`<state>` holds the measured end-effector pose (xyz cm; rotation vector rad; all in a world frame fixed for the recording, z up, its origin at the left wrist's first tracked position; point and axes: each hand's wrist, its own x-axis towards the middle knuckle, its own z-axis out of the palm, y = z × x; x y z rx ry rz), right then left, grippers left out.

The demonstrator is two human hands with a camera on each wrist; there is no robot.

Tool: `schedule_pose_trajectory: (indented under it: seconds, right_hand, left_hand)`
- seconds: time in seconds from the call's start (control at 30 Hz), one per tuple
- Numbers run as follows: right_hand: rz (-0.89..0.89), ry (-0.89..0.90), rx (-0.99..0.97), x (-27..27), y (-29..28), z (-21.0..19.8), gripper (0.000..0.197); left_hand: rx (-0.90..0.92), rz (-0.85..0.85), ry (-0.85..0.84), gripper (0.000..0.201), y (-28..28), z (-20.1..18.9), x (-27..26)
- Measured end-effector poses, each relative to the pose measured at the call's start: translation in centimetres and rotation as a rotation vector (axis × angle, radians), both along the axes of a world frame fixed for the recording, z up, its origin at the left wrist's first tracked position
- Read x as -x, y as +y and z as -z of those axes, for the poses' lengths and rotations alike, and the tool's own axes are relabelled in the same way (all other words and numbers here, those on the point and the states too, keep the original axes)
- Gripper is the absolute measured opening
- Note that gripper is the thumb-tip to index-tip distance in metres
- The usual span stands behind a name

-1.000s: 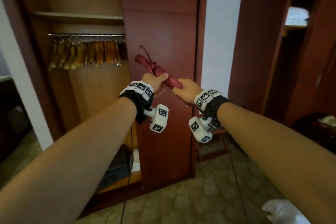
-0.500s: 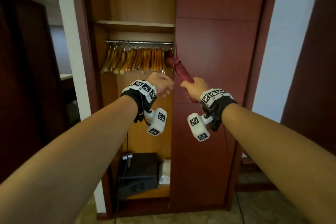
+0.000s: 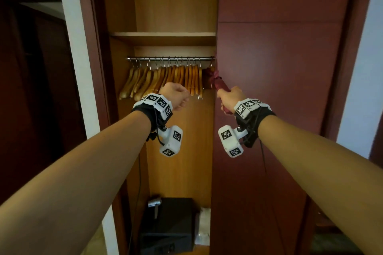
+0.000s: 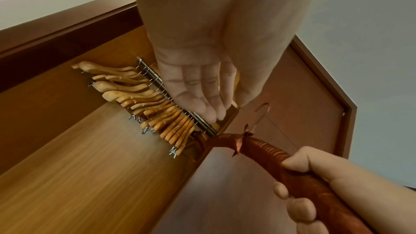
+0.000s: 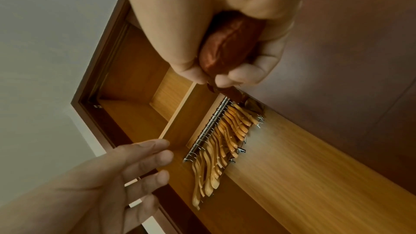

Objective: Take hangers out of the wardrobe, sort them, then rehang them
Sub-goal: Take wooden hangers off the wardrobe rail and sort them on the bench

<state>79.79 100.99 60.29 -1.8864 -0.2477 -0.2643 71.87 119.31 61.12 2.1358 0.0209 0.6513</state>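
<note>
- Your right hand is wrapped around one arm of a red padded hanger; the hanger's bow and metal hook rise beyond your fist, toward the frame's centre.
- Your left hand holds nothing, fingers loosely spread.
- Wooden hangers crowd the metal rail in the open wardrobe, upper centre.
- A black safe sits at the bottom.
- The red hanger's far arm is hidden behind the door edge.

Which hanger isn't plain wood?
The red padded hanger gripped by the right hand, with a ribbon bow; the wooden hangers on the rail are bare.
</note>
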Motion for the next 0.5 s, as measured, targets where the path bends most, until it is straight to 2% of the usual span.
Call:
schedule_pose_trajectory:
  seconds: [0.27, 0.5]
  right_hand:
    - [0.013, -0.009, -0.010, -9.1, 4.9, -0.6, 0.050]
    - [0.063, -0.010, 0.056, -15.4, 9.9, -1.5, 0.032]
  left_hand:
    - [-0.014, -0.006, -0.013, 0.007, 4.4, -0.3, -8.4]
    - [-0.065, 0.050, -0.050, 0.007, 9.4, -1.1, -17.1]
